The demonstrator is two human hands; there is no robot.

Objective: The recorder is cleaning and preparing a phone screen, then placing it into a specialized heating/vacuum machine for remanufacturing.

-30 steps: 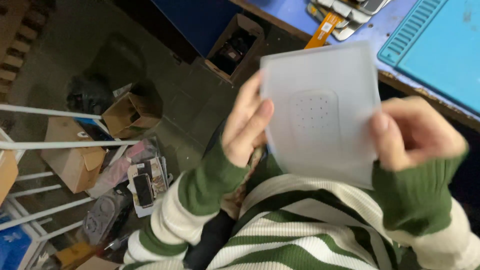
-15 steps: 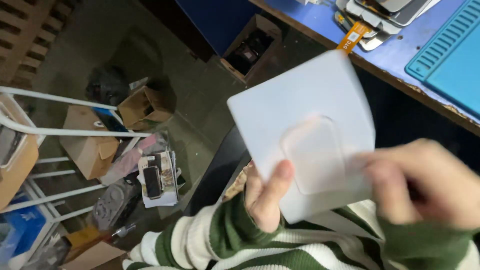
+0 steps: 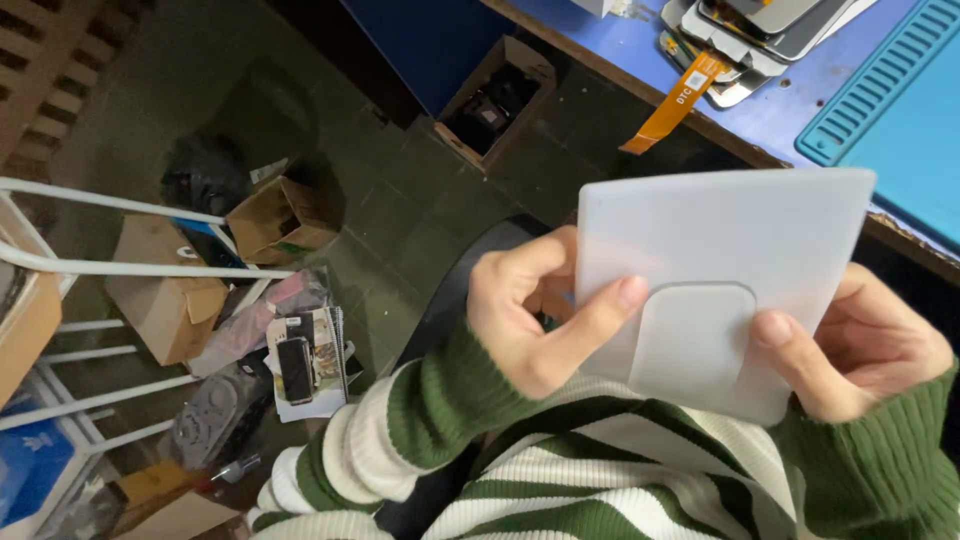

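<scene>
A blue table (image 3: pixel 790 110) edges the upper right, carrying a teal ribbed mat (image 3: pixel 900 110) and stacked phone screens (image 3: pixel 760 30). Below it, held in the air over the lap, a white square sheet (image 3: pixel 720 230) with a raised rounded patch is pinched between the left hand (image 3: pixel 530 320) and right hand (image 3: pixel 860 350), thumbs on its face.

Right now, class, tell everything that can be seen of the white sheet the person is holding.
The white sheet is a thin, matte, translucent-looking square with rounded corners, seemingly plastic. A raised rounded patch sits at its lower middle. It is held tilted above the lap, near the blue bench edge. The left hand pinches its left edge, thumb on the face; the right hand grips the right edge.
</scene>
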